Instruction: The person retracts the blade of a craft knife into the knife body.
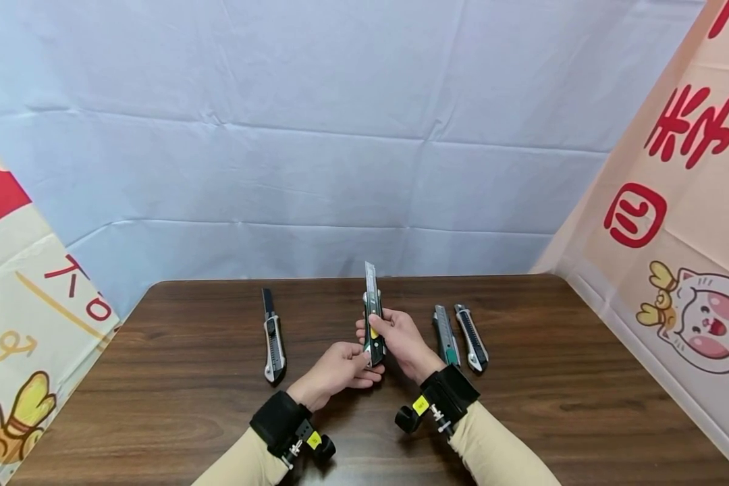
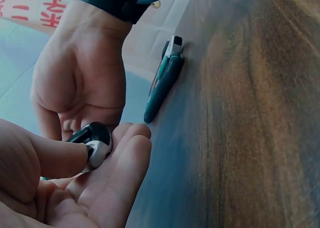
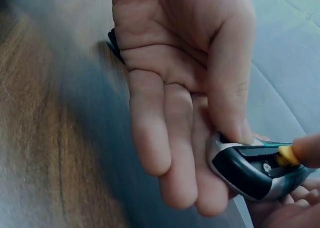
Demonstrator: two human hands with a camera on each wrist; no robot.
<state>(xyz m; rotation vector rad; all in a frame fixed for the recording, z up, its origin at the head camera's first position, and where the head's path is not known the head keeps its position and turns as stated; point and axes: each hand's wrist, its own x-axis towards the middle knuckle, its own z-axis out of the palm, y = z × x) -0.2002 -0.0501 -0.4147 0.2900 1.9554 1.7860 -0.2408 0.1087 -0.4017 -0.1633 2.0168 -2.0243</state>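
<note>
Both of your hands hold one utility knife (image 1: 373,322) above the table (image 1: 158,378): your left hand (image 1: 339,370) pinches its butt end, your right hand (image 1: 401,337) wraps the handle, thumb on the yellow slider (image 1: 373,332), blade extended away from you.

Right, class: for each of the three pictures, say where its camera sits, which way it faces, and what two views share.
Head: on the person's head, looking forward and down at the brown wooden table; both forearms show.
Left wrist: under the left hand, facing the right hand.
Right wrist: under the right hand, facing the left hand's palm.
Shared: the green and black utility knife with yellow slider, gripped by both hands, appears in all three.
</note>
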